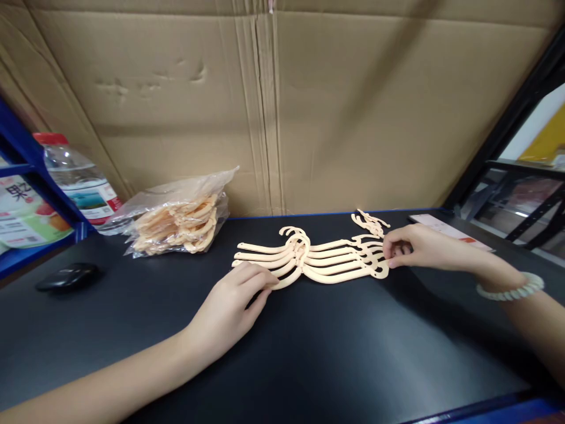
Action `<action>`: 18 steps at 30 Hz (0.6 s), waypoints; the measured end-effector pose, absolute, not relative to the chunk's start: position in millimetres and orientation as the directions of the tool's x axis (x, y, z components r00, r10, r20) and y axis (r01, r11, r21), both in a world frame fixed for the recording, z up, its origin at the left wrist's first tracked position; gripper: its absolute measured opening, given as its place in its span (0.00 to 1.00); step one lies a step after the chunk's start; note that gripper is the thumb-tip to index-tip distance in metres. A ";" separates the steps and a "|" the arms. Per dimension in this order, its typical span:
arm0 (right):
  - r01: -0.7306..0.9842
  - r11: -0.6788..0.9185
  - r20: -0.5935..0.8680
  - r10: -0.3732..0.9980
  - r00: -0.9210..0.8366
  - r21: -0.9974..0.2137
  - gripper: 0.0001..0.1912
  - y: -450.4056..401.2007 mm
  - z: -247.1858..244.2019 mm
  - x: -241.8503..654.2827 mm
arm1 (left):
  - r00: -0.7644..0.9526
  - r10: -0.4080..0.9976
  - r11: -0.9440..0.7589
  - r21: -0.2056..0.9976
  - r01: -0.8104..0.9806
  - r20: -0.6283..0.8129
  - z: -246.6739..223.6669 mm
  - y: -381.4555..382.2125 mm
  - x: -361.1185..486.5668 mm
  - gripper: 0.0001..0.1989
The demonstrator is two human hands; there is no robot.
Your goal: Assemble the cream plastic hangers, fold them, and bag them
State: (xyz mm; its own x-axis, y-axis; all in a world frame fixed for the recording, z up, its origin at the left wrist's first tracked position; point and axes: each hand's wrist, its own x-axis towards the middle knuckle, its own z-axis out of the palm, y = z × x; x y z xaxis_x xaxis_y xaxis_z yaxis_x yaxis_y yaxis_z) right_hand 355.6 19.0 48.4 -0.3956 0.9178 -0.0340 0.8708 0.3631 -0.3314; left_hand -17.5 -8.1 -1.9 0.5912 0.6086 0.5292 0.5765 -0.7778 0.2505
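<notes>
Right hand [421,242]: thumb and forefinger were together, seemingly clamped on the looped right end of the cream hangers [331,278].
Left hand [238,291]: fingertips touched the nearest hanger arm at its left side; whether they pinched it or only rested there could not be told.
Hangers: they lay flat on the black table [309,353] between the hands, arms side by side, hooks bunched near the middle.
Good handling: a light hold at both ends probably served best, with the hands level so the arms stayed parallel; a hard tug risked snagging the crowded hooks.
Small pieces [371,225]: a loose cream cluster sat just behind the right end, near enough to be knocked by the knuckles.
Clear bag [185,227]: it held more cream pieces, behind and left.
Mouse [70,277]: it lay at far left, well apart.
</notes>
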 end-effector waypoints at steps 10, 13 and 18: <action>0.779 0.590 0.349 0.790 -0.503 -0.213 0.20 -6.3 29.3 306.5 | 0.659 0.662 -0.724 0.077 0.686 0.357 4.8 -49.2 -8.9 0.27; 0.771 0.623 0.264 0.772 -0.578 -0.133 0.37 -15.6 15.5 290.4 | 0.689 0.665 -0.724 0.021 0.690 0.286 -0.5 -59.4 -8.5 0.35; 0.788 0.612 0.160 0.787 -0.596 -0.073 0.42 -14.7 -2.8 286.1 | 0.623 0.730 -0.646 -0.014 0.763 0.282 -6.8 -57.0 -8.5 0.35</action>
